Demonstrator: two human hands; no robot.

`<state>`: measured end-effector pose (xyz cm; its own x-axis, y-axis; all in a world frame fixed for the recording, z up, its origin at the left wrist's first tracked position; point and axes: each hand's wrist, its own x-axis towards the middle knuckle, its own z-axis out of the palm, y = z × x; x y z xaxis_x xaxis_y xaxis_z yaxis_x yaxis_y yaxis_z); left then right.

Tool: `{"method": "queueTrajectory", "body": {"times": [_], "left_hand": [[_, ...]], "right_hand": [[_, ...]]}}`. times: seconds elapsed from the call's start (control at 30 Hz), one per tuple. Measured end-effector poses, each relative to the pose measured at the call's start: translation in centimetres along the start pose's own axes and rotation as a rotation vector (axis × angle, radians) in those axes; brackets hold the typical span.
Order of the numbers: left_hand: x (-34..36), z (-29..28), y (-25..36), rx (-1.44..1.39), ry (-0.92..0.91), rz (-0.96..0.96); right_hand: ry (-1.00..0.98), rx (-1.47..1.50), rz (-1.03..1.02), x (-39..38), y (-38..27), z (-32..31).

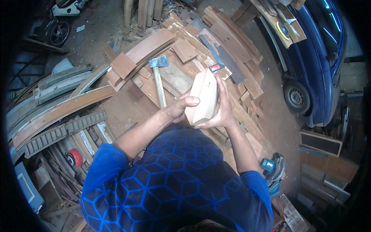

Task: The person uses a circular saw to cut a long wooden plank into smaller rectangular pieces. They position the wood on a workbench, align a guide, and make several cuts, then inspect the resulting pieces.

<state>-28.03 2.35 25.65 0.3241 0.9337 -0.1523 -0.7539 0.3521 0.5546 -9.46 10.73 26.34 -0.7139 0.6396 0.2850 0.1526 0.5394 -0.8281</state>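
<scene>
I hold a pale, bevelled wooden block (201, 96) upright in front of me. My left hand (180, 108) grips its left side, thumb across the near face. My right hand (221, 108) wraps round its right side and lower end. A hammer-like tool (158, 62) with a blue-grey metal head and pale wooden handle lies on the boards to the left of the block. Just beyond the block are a long dark metal tool (208, 46) and a small red item (215, 68), partly hidden, among wooden offcuts (184, 49).
A blue car (317, 69) stands at the right, with a yellow-rimmed pad (282, 30) on boards nearby. A teal power saw (270, 166) sits at lower right. Stacked planks and scrap (62, 108), with a red wheel (76, 157), fill the left. A motorbike (58, 33) is at upper left.
</scene>
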Motion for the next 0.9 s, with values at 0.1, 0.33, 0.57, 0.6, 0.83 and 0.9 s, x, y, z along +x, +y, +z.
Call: {"method": "queueTrajectory", "body": {"times": [0.1,0.33,0.57,0.6,0.83,0.9], "left_hand": [[0.1,0.0,0.5,0.068,-0.024,-0.094],[0.4,0.3,0.5,-0.113,0.042,-0.224],[-1.2,2.4,1.2,0.381,-0.039,0.072],[-1.5,2.7,1.4,0.507,-0.072,0.156],[-2.5,4.8,3.7,1.181,-0.090,0.347],[-2.7,5.6,4.1,1.250,-0.055,0.347]], "right_hand": [[-0.004,0.027,0.031,0.0,0.4,0.0],[0.007,0.175,0.129,-0.7,1.2,1.1],[0.040,-0.096,-0.107,-1.4,-1.1,-0.1],[0.071,-0.157,-0.159,-1.8,-1.4,-0.2],[0.051,-0.118,-0.228,-3.6,-0.2,-1.0],[-0.018,0.012,-0.088,-4.2,0.7,-0.8]]}}
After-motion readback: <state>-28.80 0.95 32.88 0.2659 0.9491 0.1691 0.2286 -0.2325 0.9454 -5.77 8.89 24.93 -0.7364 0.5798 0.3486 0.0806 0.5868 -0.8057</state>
